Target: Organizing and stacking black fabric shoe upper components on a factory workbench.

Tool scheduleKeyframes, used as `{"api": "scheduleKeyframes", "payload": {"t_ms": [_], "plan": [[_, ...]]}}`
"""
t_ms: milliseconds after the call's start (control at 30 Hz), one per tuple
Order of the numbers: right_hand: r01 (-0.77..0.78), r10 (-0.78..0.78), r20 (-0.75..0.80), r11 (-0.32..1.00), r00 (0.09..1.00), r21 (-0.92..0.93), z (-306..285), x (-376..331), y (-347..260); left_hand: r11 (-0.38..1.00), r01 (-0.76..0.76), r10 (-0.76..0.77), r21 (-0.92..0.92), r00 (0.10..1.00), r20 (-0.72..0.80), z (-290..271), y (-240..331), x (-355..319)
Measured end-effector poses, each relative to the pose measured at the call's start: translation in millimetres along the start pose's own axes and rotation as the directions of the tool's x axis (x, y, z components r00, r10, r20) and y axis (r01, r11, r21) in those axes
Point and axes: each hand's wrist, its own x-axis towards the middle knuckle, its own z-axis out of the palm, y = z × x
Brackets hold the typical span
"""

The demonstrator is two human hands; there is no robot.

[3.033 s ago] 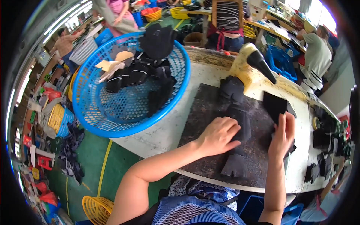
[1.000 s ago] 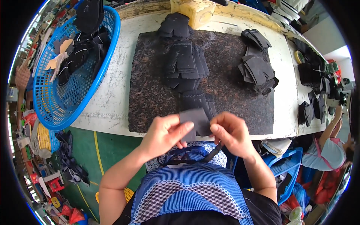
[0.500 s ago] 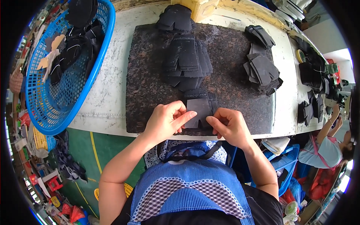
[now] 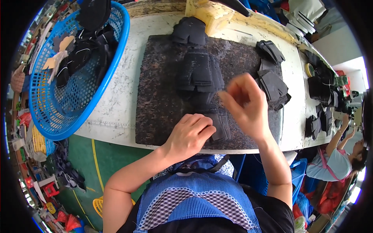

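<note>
My left hand [image 4: 190, 134] rests at the near end of the dark speckled stone slab [image 4: 163, 116]. Its bent fingers and thumb close over the left edge of a small stack of black cut pieces [image 4: 222, 125]; the fingertips are partly hidden. Raised above the slab to the right of that stack is my right hand [image 4: 248, 106], blurred, its fingers curled and thumb apart, with nothing visible in it. Beyond my hands lies a thicker overlapping pile of black pieces [image 4: 197, 72], and a further black pile [image 4: 189, 31] sits at the slab's far edge.
More dark grey pieces [image 4: 273, 85] lie along the slab's right side. A blue plastic basket [image 4: 79, 122] with black items stands at the left on the white table [image 4: 105, 116]. A yellowish block [image 4: 215, 19] is at the back. At far right, a person [image 4: 330, 163] works.
My right hand has lifted off the near pieces and moved up and to the right. My left hand has turned palm down over the stack. The view has shifted slightly.
</note>
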Motion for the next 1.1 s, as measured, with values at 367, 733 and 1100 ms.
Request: {"api": "scheduleKeyframes", "payload": {"t_ms": [367,733,1100], "plan": [[0.071,-0.044,0.21,0.99,0.977,-0.121,18,64,14,0.995,-0.067,0.085,0.076,0.96,-0.266,-46,-38,27],[0.281,-0.266,0.098,0.936,0.959,-0.211,26,52,30,0.99,-0.02,0.056,0.138,0.964,-0.261,-32,-51,27],[0.096,0.059,-0.414,0.934,0.908,0.343,0,60,17,0.987,0.14,-0.135,0.076,0.989,-0.061,-26,-54,45]]}}
